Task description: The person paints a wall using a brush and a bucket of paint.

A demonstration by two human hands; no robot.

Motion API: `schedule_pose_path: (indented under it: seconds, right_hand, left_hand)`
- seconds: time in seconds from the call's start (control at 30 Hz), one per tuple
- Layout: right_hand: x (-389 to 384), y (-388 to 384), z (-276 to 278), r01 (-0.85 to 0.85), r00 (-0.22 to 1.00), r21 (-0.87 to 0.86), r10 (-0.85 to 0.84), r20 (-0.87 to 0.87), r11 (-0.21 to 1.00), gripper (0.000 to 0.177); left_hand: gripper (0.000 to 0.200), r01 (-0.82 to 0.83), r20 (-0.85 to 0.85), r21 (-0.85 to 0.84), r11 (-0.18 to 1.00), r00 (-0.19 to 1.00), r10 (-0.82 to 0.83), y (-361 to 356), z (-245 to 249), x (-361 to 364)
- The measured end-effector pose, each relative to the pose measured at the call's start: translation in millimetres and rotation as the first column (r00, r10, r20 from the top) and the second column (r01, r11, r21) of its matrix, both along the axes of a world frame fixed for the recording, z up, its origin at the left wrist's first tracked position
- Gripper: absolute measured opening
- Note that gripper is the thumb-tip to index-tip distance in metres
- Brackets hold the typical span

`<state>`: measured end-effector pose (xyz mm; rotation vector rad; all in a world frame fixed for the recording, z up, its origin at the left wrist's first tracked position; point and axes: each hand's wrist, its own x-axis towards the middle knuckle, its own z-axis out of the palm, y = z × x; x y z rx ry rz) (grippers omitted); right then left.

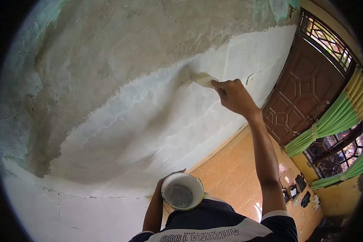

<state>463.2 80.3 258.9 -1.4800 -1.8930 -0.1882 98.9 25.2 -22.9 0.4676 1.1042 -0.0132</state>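
Note:
My right hand (pixel 237 98) is closed around a flat paintbrush (pixel 204 80), its pale bristles against the wall (pixel 197 109) at the upper middle. The brush lies within the whitish coated band, below the bare grey plaster (pixel 121 44). Close to my chest, my left hand (pixel 172 174) holds a small white paint bucket (pixel 195 186). Only part of that hand shows at the rim; the bucket hides the rest. Greyish-white liquid (pixel 179 196) sits inside the bucket, and smears mark its rim.
An orange tiled floor (pixel 226 165) runs along the wall's foot. To the right are a brown panelled door (pixel 298 88), green curtains (pixel 334 117) and a grilled window (pixel 336 151). Boxes and dark items (pixel 294 187) lie on the floor. Cracks run across the lower-left wall.

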Motion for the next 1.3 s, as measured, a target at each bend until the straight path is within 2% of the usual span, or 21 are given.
schedule_pose_path:
  seconds: [0.03, 0.1, 0.17, 0.23, 0.27, 0.33, 0.37, 0.43, 0.57, 0.6, 0.7, 0.77, 0.83, 0.87, 0.9, 1.0, 1.03, 1.1, 1.17, 1.23, 1.3]
  right_hand:
    - [5, 0, -1, -0.007, 0.999, -0.008, 0.007, 0.054, 1.0, 0.028]
    - [3, -5, 24, 0.01, 0.999, -0.059, -0.007, 0.051, 0.998, 0.027]
    - [-1, -5, 50, 0.095, 0.995, -0.077, -0.096, -0.009, 0.992, 0.03]
    - [0, -6, 61, 0.089, 0.993, -0.059, -0.093, -0.072, 0.994, 0.032]
    - [0, -7, 63, 0.092, 0.99, 0.053, -0.085, -0.11, 0.994, 0.033]
    - [1, -3, 59, 0.11, 0.983, 0.3, -0.059, -0.175, 0.948, 0.035]
    - [0, -3, 54, 0.108, 0.983, 0.302, -0.057, -0.172, 0.947, 0.035]
    - [-5, -6, 43, 0.231, 0.959, 0.318, -0.161, -0.232, 0.919, 0.036]
    - [-16, 13, 1, 0.231, 0.965, 0.27, -0.184, -0.187, 0.935, 0.039]
    - [-24, 18, -4, 0.204, 0.969, 0.271, -0.154, -0.195, 0.941, 0.04]
    - [-50, 29, -9, 0.286, 0.95, 0.302, -0.228, -0.215, 0.909, 0.039]
    - [-45, 27, -6, 0.311, 0.939, 0.242, -0.259, -0.226, 0.919, 0.04]
    - [-25, 24, -10, 0.171, 0.974, 0.308, -0.114, -0.196, 0.936, 0.039]
    - [-25, 11, 2, 0.209, 0.956, 0.226, -0.15, -0.251, 0.951, 0.039]
    - [-27, 9, 1, 0.213, 0.955, 0.228, -0.154, -0.251, 0.95, 0.039]
    - [-44, 13, -4, 0.287, 0.926, 0.299, -0.184, -0.329, 0.91, 0.04]
    - [-51, 21, -9, 0.287, 0.934, 0.321, -0.189, -0.303, 0.903, 0.039]
    - [-67, 28, -11, 0.347, 0.915, 0.216, -0.28, -0.29, 0.913, 0.038]
    - [-51, 28, -13, 0.256, 0.949, 0.292, -0.182, -0.257, 0.922, 0.038]
    - [-31, 18, -4, 0.164, 0.955, 0.246, -0.091, -0.282, 0.955, 0.037]
    - [-26, 0, 11, 0.224, 0.928, 0.192, -0.148, -0.343, 0.956, 0.036]
  left_hand:
    - [0.042, 0.023, -0.002, -0.033, 0.999, 1.0, -0.023, 0, 1, 1]
    - [0.043, 0.019, -0.011, -0.014, 1.0, 1.0, -0.019, -5, 8, 4]
    - [0.044, 0.002, -0.021, 0.033, 0.999, 1.0, -0.001, -10, 20, 8]
    - [0.045, -0.021, -0.029, 0.079, 0.997, 0.999, 0.023, -12, 27, 11]
    - [0.045, -0.021, -0.031, 0.082, 0.996, 0.999, 0.023, -10, 19, 9]
    - [0.045, 0.025, 0.0, -0.015, 1.0, 1.0, -0.025, -1, -4, 4]
    - [0.045, 0.024, 0.002, -0.013, 1.0, 1.0, -0.024, -1, -2, 3]
    - [0.045, 0.013, 0.021, -0.03, 0.999, 1.0, -0.012, -2, 2, 2]
    - [0.045, 0.004, 0.019, 0.004, 1.0, 1.0, -0.004, -4, 3, 0]
    - [0.045, 0.019, 0.021, 0.016, 1.0, 1.0, -0.019, -3, 1, 0]
    - [0.045, 0.029, 0.02, 0.008, 1.0, 0.999, -0.029, -2, 6, 5]
    - [0.045, 0.023, 0.018, -0.009, 1.0, 1.0, -0.023, -7, 21, 12]
    - [0.042, -0.025, -0.009, 0.107, 0.994, 1.0, 0.026, -14, 36, 18]
    - [0.042, -0.019, -0.012, 0.107, 0.994, 1.0, 0.02, -13, 35, 18]
    - [0.042, -0.01, -0.011, 0.09, 0.996, 1.0, 0.011, -12, 32, 19]
    - [0.041, 0.007, -0.004, 0.039, 0.999, 1.0, -0.007, -8, 18, 18]
    - [0.04, 0.012, -0.003, 0.023, 1.0, 1.0, -0.012, -6, 13, 16]
    - [0.04, 0.016, -0.001, -0.011, 1.0, 1.0, -0.016, -6, 6, 10]
    - [0.039, 0.013, 0.002, -0.027, 1.0, 1.0, -0.013, -10, 4, 3]
    - [0.037, -0.141, 0.02, -0.004, 0.99, 0.99, 0.141, -20, 10, -4]
    - [0.037, -0.176, 0.0, 0.011, 0.984, 0.984, 0.176, -28, 20, -2]
